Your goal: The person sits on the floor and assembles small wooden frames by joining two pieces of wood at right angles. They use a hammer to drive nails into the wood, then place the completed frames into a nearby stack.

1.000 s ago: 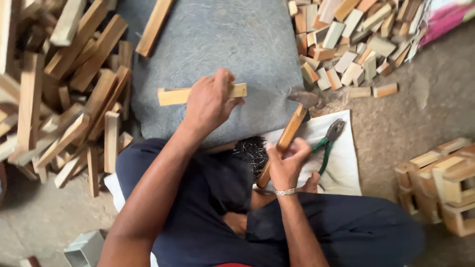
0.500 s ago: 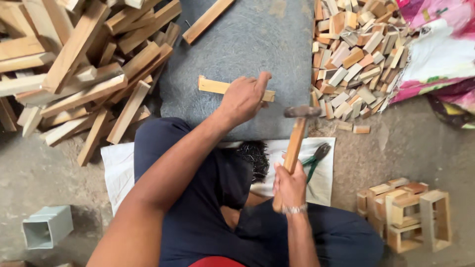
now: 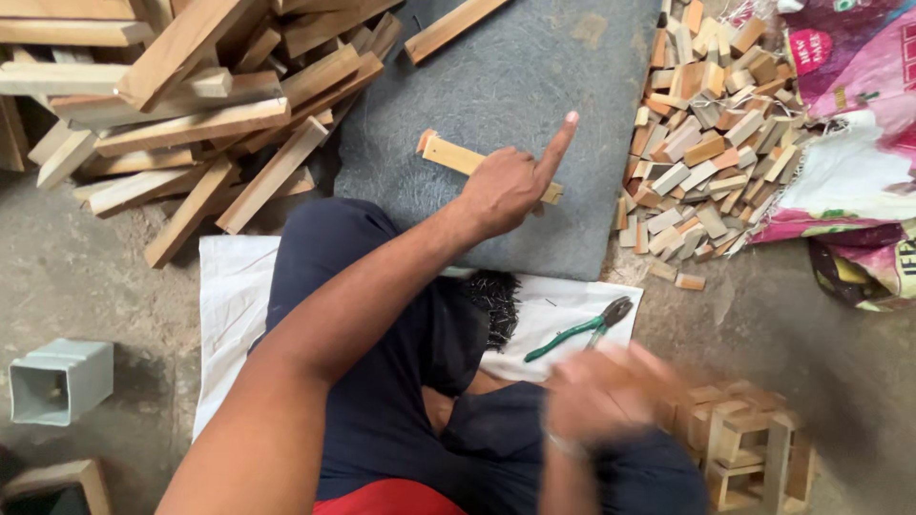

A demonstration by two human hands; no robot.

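Left hand (image 3: 510, 186) resting on a short wooden strip (image 3: 448, 153), fingers curled over its near end, forefinger stretched straight out and pointing away. Strip lying flat on a grey stone slab (image 3: 496, 86), slanting out from under the palm toward the far left, its far end bare.

Right hand (image 3: 611, 386) low and near the lap, heavily blurred; fingers seemingly spread, nothing clearly held, grip impossible to tell for sure.

Just beyond the right hand, green-handled pliers (image 3: 577, 329) lying on a white sheet (image 3: 229, 305), well apart from the left hand. Between the two hands, a dark heap of small nails (image 3: 494, 298) on the same sheet. Right of the right hand, small wooden box frames (image 3: 744, 448) stacked on the floor.

Far right of the left hand, a pile of small wood blocks (image 3: 701, 143), a pink and white sack (image 3: 844, 124) beyond them. Left of the left hand, a loose heap of long wooden slats (image 3: 191, 95). Far to the left of the forearm, a pale grey square tube (image 3: 57, 381) on the concrete.
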